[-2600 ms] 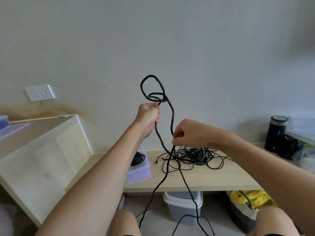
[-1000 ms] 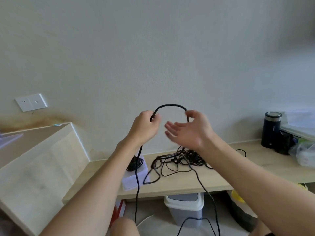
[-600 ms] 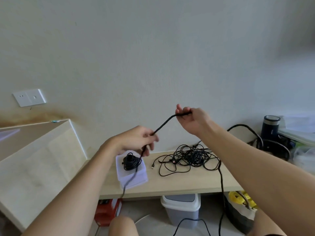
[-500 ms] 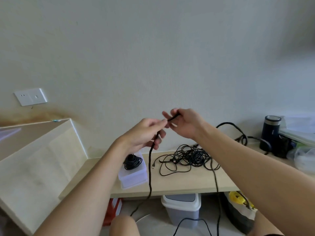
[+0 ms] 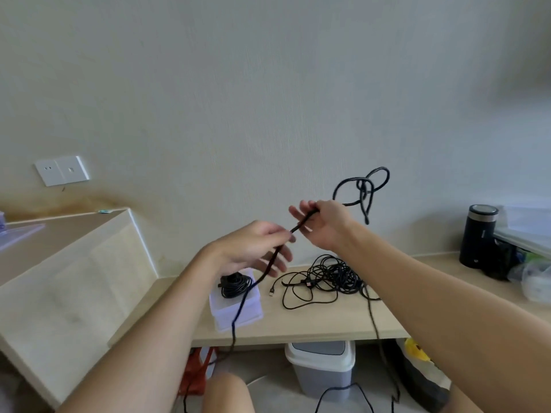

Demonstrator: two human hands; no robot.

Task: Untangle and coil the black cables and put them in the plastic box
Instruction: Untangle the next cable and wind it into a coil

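Wall socket plate (image 5: 61, 174) far left, above a slanted pale wooden panel (image 5: 74, 278). On the surface (image 5: 313, 326), the plastic box (image 5: 238, 311) sits near the left end, one coiled cable (image 5: 234, 286) lying in it. Both hands are raised over the surface. Left hand (image 5: 253, 248) pinches a thick black cable (image 5: 301, 223) between thumb and fingertip, other fingers loosely spread. From there the cable drops across the box and past the surface edge toward the floor. Right hand (image 5: 325, 225) just beside it, fingers partly curled round the same cable. Beyond it the cable rises in a knotted loop (image 5: 365, 189) in mid-air. Tangle of thin black cables (image 5: 331, 278) on the surface below the right hand. White bin (image 5: 322, 371) underneath. Dark cylindrical flask (image 5: 478, 236) far right.
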